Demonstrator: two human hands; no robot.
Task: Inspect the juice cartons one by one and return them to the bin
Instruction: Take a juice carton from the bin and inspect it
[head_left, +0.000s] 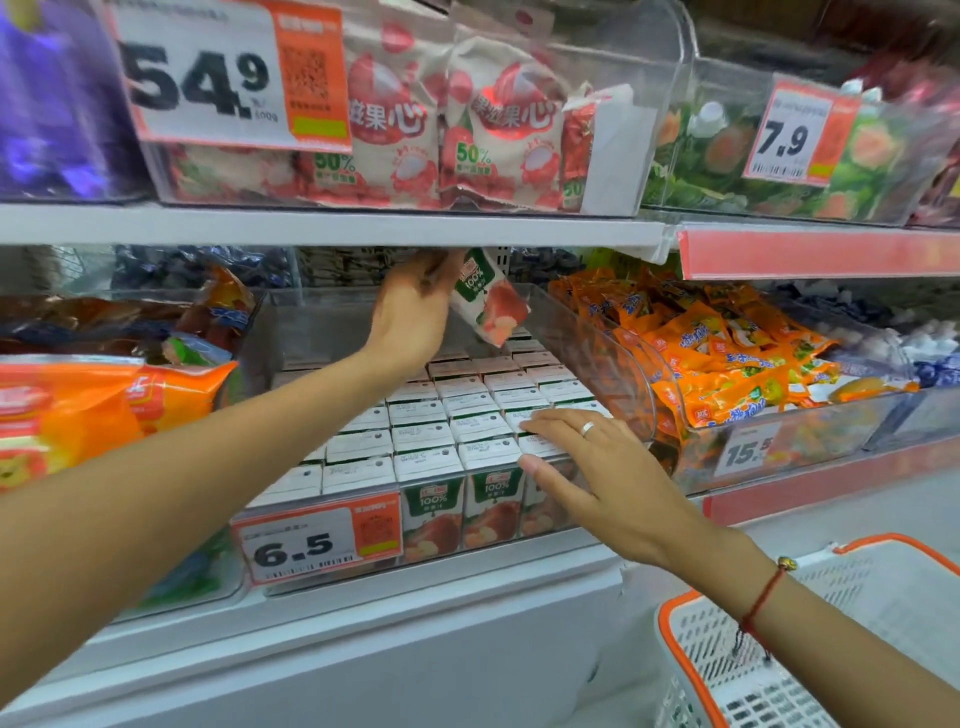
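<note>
A clear plastic bin (587, 332) on the lower shelf holds several rows of small juice cartons (441, 436) with white tops and green-and-red apple fronts. My left hand (410, 317) holds one juice carton (488, 301) tilted in the air above the back of the bin, just under the upper shelf. My right hand (587, 467) rests with straight fingers on the carton tops at the bin's front right corner, thumb over the front wall.
A price tag reading 6.5 (317, 545) hangs on the bin front. Orange snack packs (727, 364) fill the bin to the right, orange bags (93, 410) the left. A white-and-orange shopping basket (779, 649) stands at lower right. The upper shelf edge (332, 226) is close above.
</note>
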